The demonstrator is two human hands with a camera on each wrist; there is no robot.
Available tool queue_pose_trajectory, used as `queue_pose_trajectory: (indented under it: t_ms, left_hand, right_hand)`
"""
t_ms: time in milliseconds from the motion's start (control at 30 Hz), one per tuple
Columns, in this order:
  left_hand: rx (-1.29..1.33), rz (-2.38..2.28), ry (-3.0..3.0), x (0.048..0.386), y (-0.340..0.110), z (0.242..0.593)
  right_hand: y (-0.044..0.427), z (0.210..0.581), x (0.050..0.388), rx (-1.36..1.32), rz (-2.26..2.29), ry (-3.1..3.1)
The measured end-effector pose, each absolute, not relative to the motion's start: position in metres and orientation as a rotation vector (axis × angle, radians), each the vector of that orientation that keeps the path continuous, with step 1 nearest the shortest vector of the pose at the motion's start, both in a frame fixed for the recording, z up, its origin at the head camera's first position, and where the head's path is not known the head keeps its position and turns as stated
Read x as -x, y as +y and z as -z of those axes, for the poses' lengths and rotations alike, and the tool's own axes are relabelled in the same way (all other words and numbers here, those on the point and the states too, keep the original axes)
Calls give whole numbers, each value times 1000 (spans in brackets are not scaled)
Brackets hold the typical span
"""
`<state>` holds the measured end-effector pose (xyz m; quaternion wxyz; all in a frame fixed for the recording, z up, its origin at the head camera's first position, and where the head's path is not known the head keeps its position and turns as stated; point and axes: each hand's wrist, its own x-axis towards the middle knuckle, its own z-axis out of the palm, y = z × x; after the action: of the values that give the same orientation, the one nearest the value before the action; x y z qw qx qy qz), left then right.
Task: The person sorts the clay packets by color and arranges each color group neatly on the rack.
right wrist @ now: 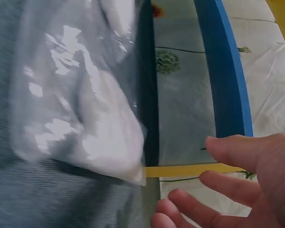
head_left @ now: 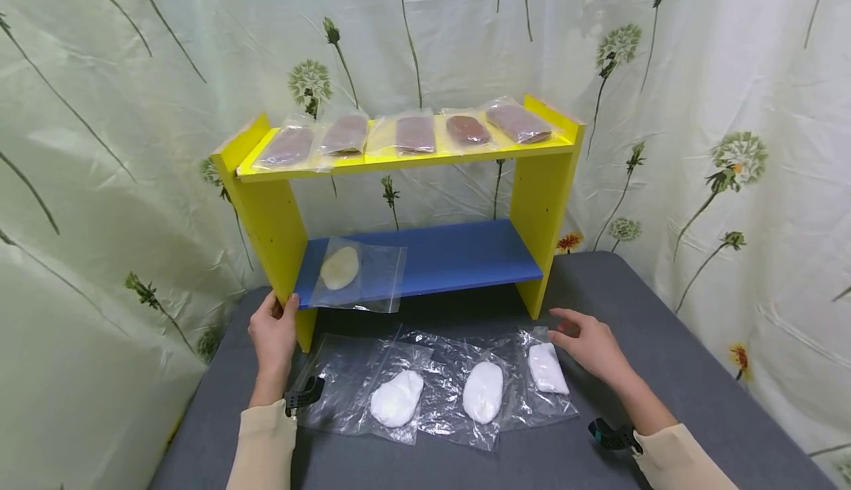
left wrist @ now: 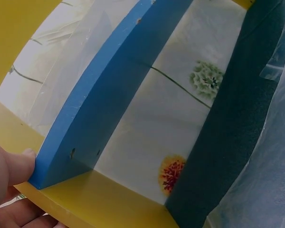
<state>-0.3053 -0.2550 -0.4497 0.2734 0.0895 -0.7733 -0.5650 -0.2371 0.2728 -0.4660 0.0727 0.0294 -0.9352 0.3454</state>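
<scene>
On the bench (head_left: 598,283) stands a yellow-and-blue shelf (head_left: 541,205). Before it lie three clear bags (head_left: 484,392) of white lumps; another bag (head_left: 379,272), with a pale disc (head_left: 340,268), rests on its blue board (head_left: 459,257). Five packets (head_left: 415,135) line the top. The left hand (head_left: 275,331) grips the yellow side (head_left: 262,216); the right hand (head_left: 592,342), fingers parted, is near the bags.

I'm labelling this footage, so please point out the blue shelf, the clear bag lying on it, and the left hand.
Blue shelf (head_left: 459,253), head view: bare top surface.
Clear bag (head_left: 379,272), head view: flat plastic on its right side.
Left hand (head_left: 275,331), head view: back of the hand.
</scene>
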Motion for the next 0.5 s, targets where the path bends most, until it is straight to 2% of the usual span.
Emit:
queue_pose_trajectory:
  t_ms: [500]
  left_hand:
    - [-237,1545,-2074,306,-255,450]
  right_hand:
    - [253,490,215,6,-834,-3032]
